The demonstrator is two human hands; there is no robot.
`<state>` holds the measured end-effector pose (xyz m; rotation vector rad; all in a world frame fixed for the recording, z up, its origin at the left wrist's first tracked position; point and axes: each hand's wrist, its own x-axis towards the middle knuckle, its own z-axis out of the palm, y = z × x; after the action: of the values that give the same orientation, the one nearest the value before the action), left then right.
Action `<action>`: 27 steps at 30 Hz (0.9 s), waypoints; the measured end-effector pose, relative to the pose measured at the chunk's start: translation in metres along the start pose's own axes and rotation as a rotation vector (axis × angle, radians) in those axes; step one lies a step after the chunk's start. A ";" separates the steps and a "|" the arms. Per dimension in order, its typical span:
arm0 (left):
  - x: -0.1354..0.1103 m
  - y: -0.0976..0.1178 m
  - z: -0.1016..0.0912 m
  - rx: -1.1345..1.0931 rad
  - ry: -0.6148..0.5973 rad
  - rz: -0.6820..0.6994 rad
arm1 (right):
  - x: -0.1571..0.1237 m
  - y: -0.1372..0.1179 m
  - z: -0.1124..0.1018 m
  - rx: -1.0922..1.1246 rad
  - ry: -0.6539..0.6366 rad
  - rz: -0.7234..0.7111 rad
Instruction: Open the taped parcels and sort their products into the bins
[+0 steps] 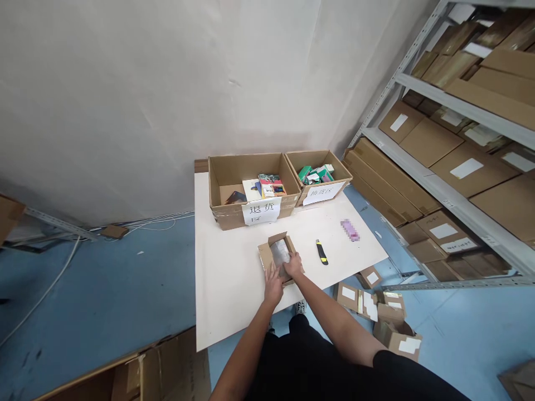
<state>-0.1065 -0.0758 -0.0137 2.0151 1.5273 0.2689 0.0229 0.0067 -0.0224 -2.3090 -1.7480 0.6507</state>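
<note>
A small open cardboard box (271,248) lies on the white table (225,278), holding something wrapped in clear plastic (281,253). My left hand (273,285) rests at the box's near left side with fingers stretched toward the contents. My right hand (294,264) sits on the box's near right edge, fingers curled over it. A black and yellow utility knife (321,252) lies just right of the box. A small pink item (350,229) lies further right.
Two larger open cartons stand at the table's back: the left one (234,192) holds books, the right one (330,189) small green packs; both carry paper labels. Metal shelving (443,189) with flat cartons fills the right. Small boxes (388,317) lie on the blue floor.
</note>
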 end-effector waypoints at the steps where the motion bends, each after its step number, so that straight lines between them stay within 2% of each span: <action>1: 0.000 0.000 0.001 0.000 0.000 0.005 | 0.001 -0.002 -0.002 0.014 -0.019 0.048; 3: 0.000 -0.001 0.002 0.003 0.006 0.001 | 0.002 -0.007 -0.006 0.028 -0.063 0.116; 8: -0.002 -0.004 0.008 0.017 0.044 0.005 | -0.003 -0.013 -0.010 -0.083 -0.062 0.096; 11: -0.005 -0.006 0.011 0.033 0.117 0.009 | -0.010 -0.012 -0.009 -0.120 0.001 0.027; 14: -0.005 -0.010 0.008 0.030 0.182 -0.032 | -0.018 -0.013 -0.012 -0.061 0.085 -0.121; 18: -0.007 -0.025 -0.014 0.033 0.153 -0.079 | -0.018 -0.019 -0.027 0.191 0.090 -0.266; 21: -0.018 -0.047 -0.038 0.078 0.184 -0.112 | -0.009 -0.019 -0.044 0.458 0.006 -0.241; 24: -0.040 -0.078 -0.064 0.142 0.204 -0.183 | 0.004 -0.013 -0.055 0.693 -0.032 -0.202; 27: -0.067 -0.111 -0.089 0.222 0.190 -0.188 | 0.020 0.000 -0.057 0.769 -0.029 -0.129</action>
<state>-0.2622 -0.0899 0.0080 2.0403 1.9264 0.2283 0.0521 0.0324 0.0237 -1.6487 -1.3066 1.0939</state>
